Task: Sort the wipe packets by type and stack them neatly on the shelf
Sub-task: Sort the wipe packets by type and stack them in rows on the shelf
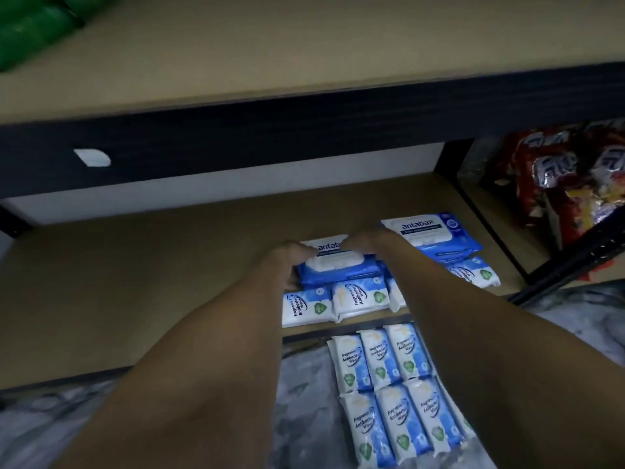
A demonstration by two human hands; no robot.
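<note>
both hands are on the big pack (338, 265), which lies flat on the shelf (135, 265) near the middle, label up. the left hand (287, 262) grips its left end with curled fingers, and the right hand (365, 240) curls over its far right corner, so the pack is held from two sides. it seems to sit on another blue pack of the same kind, though the arms hide much of that

just right of it, further back, is a second stack (436, 235) of the same brand. small packets (358, 296) lie in a row along the front edge, touching the big pack's near side. below the shelf, on the floor, a bundle (389, 384) of six small packets waits, not yet shelved

handling, as a judgement: the pack is a soft film pouch of wet wipes, fairly heavy for its size, limp in the middle and slick on the outside. only the lid flap on top looks stiff. a pinch at one corner would let it sag and slip, so the two short ends, taken as now, are the best hold. squaring it to the pack under it calls for a gentle push on the edges. the small packets are light and would scatter if nudged by the wrists
</note>
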